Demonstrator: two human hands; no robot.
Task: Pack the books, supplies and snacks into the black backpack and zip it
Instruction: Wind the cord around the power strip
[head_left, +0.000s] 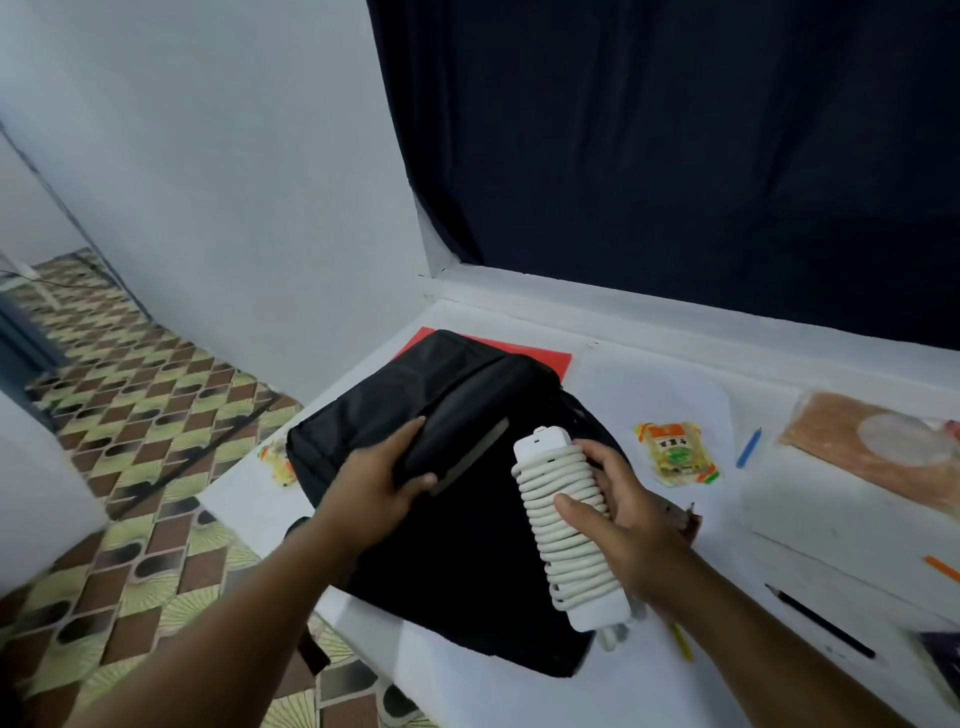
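Note:
The black backpack (457, 561) lies flat on the white table (597, 374). My left hand (376, 486) grips the edge of its opening and lifts the flap. My right hand (618, 512) holds a white power strip (563, 525) with its cord wound tightly around it, tilted just above the bag's right side. A yellow snack packet (678, 452) lies to the right of the bag. Another yellow packet (278, 460) peeks out at the bag's left edge. A red sheet (540, 356) shows under the far end of the bag.
A blue crayon (749, 448), a black pencil (821, 621), an orange pencil (941, 567) and a yellow pencil (681, 642) lie on the table. A clear bag of brownish contents (852, 447) sits at the right. A dark curtain (675, 156) hangs behind; patterned floor (130, 415) lies left.

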